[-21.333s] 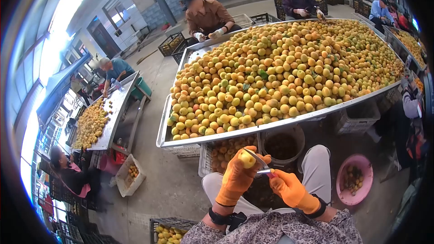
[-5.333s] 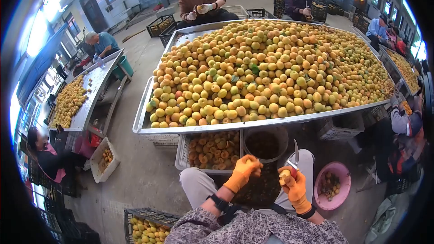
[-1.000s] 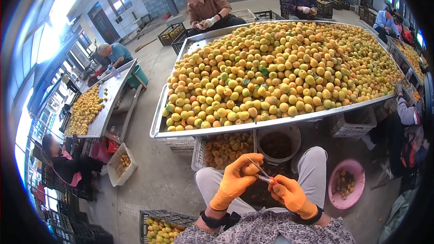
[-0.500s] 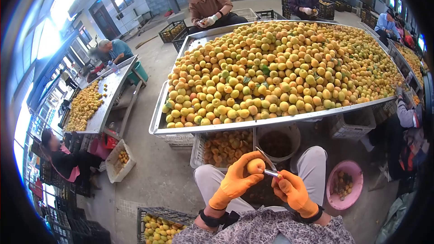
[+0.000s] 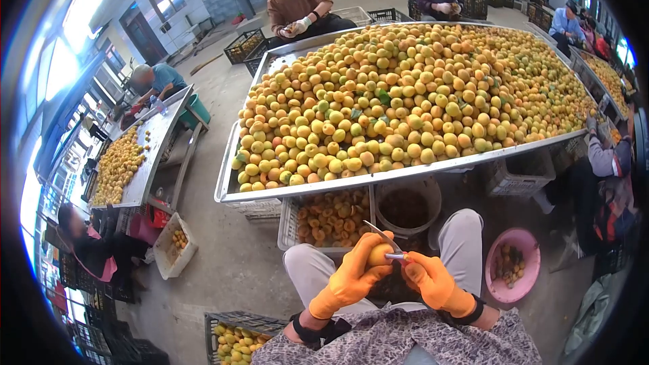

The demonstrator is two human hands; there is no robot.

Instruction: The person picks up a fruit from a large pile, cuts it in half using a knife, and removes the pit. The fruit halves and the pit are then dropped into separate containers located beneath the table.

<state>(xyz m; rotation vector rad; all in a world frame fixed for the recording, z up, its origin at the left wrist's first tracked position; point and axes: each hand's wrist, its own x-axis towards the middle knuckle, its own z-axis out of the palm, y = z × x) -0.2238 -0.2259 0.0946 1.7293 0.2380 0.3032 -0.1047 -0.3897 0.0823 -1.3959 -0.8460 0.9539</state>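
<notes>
My left hand (image 5: 353, 276), in an orange glove, is closed around a yellow-orange apricot (image 5: 380, 255) above my lap. My right hand (image 5: 439, 285), gloved the same way, grips a small knife (image 5: 395, 255) with a red handle and a metal shank. Its thin curved blade rises up and left beside the fruit, and the shank meets the apricot's right side. Past my knees, a white crate (image 5: 289, 224) of split apricots sits under the table edge. A big heap of whole apricots (image 5: 412, 105) covers the metal-rimmed table (image 5: 324, 188) in front of me.
A pale bucket (image 5: 433, 211) with dark contents stands beside the split-fruit crate. At right is a pink basin (image 5: 531, 277) holding some fruit; at lower left, a black crate (image 5: 253, 322) of apricots. Several people sit at this table and others nearby.
Both hands have drawn closer together, with the knife shifting left against the apricot. The fruit sits deeper in my left fingers. The whole view has shifted slightly.
</notes>
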